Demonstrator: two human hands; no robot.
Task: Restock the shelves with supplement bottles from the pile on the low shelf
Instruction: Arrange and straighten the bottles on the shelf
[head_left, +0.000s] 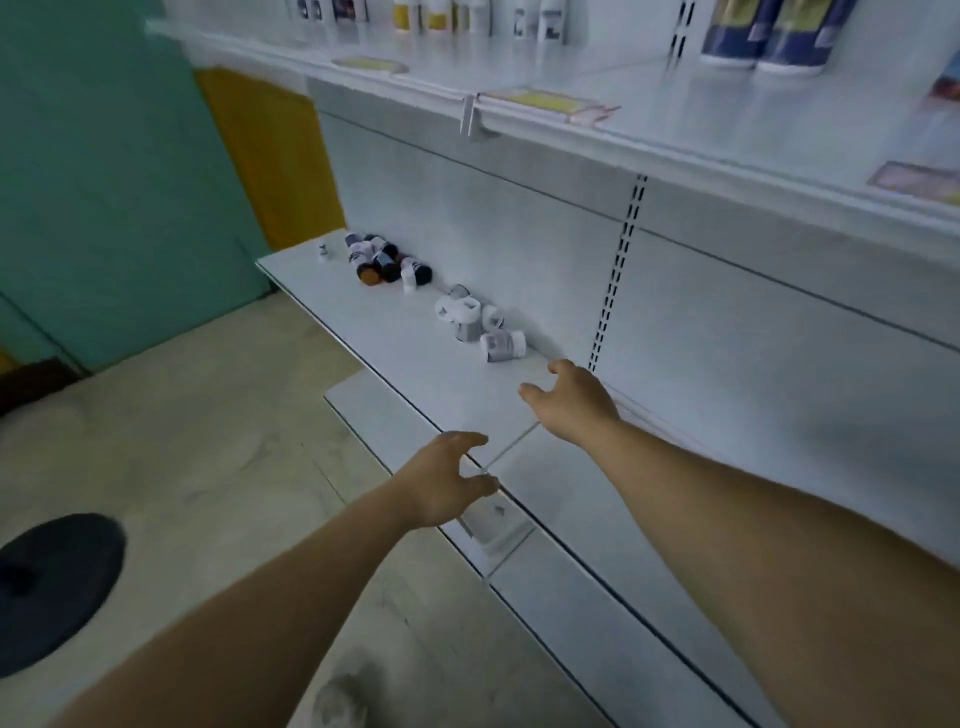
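You can't read the labels on the white bottles (480, 322) or dark bottles (384, 260); they're too small. The upper-shelf products (769, 31) are cut off by the top edge, and motion blur smears their print.

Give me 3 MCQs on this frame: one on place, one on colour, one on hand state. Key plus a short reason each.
1. Where do the loose white bottles lie?
A. on the floor
B. on the low shelf, by its back panel
C. on the top shelf

2. What colour is the wall panel at the far left?
A. red
B. black
C. teal

3. What is the right hand doing?
A. gripping a bottle
B. reaching toward the bottles, fingers spread, holding nothing
C. resting on the floor

Key: 1 B, the white bottles lie tumbled on the low shelf against the back panel, right of the dark bottles. 2 C, the wall panel is teal. 3 B, the right hand is bare and short of the nearest bottle; the left hand is empty too.
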